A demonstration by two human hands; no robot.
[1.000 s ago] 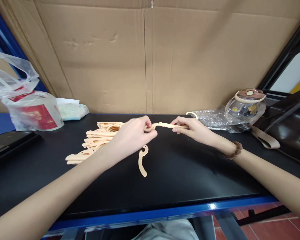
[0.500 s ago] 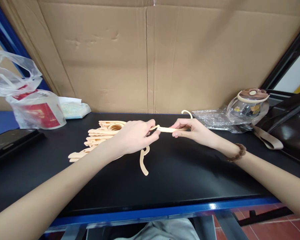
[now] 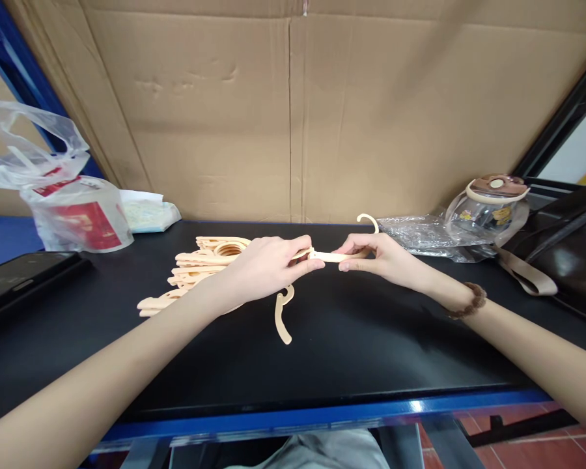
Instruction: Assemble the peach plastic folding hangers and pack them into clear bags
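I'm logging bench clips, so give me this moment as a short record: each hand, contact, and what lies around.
Left hand: pinches a thin cream piece
Right hand: grips a cream strip
Contact: piece and strip appear to meet; whether joined is unclear
Loose: one hooked cream piece on the black tabletop
Pile: cream pieces, partly hidden by the left arm
Picture left: bagged container, packet, black device
Picture right: clear wrap, clear bottle with brown lid

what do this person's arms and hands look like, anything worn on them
The left forearm and right forearm show no sleeves. The left hand and right hand are ungloved, with no rings visible. A thick brown, textured band circles the right wrist; none shows on the left.
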